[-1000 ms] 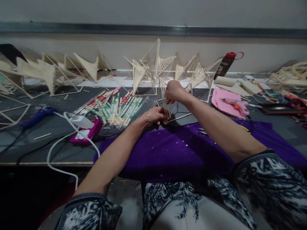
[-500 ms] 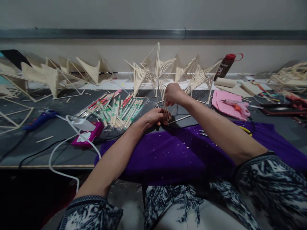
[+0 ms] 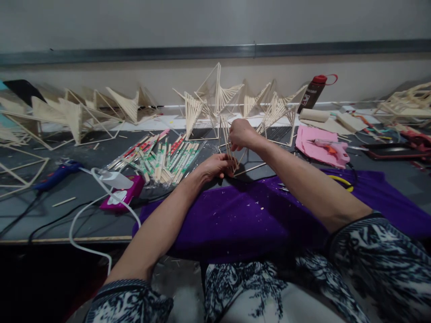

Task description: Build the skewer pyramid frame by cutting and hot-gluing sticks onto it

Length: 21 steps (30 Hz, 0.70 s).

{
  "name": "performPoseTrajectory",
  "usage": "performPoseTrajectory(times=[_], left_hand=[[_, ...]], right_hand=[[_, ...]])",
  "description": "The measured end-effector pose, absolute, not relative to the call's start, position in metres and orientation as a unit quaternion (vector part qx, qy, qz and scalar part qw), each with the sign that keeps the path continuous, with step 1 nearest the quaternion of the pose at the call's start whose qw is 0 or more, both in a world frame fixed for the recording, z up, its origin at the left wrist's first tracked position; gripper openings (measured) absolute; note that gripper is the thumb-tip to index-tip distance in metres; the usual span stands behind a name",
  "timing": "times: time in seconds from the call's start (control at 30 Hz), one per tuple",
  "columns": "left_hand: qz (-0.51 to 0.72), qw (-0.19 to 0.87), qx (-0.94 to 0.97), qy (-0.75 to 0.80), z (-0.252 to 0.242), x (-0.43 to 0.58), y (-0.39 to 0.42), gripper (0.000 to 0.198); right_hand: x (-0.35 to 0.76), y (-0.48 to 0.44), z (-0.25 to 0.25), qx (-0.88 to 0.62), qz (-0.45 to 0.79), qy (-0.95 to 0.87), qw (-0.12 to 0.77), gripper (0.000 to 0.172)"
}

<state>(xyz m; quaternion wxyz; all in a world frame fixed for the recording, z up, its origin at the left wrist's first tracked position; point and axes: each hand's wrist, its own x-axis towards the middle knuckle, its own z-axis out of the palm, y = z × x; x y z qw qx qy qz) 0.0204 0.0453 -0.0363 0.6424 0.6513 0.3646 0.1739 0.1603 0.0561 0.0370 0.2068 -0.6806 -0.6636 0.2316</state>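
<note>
A small frame of thin wooden sticks [image 3: 225, 130] stands at the middle of the table, above the purple cloth [image 3: 232, 215]. My left hand [image 3: 217, 166] is closed round the lower part of this stick frame, near its bottom corner. Higher up, my right hand [image 3: 240, 134] has its fingers bent and pinched at the frame's right side. Whatever those fingertips grip is hidden behind the hand. Left of my hands lie paper-wrapped chopsticks [image 3: 163, 157] on clear plastic. Finished-looking fan-shaped stick models [image 3: 217, 103] stand behind the frame.
A blue glue gun [image 3: 59, 175] and a magenta power block [image 3: 126, 193] with cables lie left. At right are a pink cloth [image 3: 313, 143] with a pink glue gun [image 3: 336, 152], a dark bottle [image 3: 311, 95], a phone [image 3: 393, 151] and yellow-handled pliers [image 3: 341, 181].
The view has shifted slightly. Both hands keep nearly the same place and grip at the stick frame.
</note>
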Motion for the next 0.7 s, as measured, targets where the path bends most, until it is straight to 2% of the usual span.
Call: performPoseTrajectory(times=[0.7], left_hand=[[0.176, 0.634, 0.652, 0.376, -0.0374, 0.0234, 0.0473, 0.017]], right_hand=[[0.1594, 0.0588, 0.0373, -0.687, 0.226, -0.666, 0.182, 0.014]])
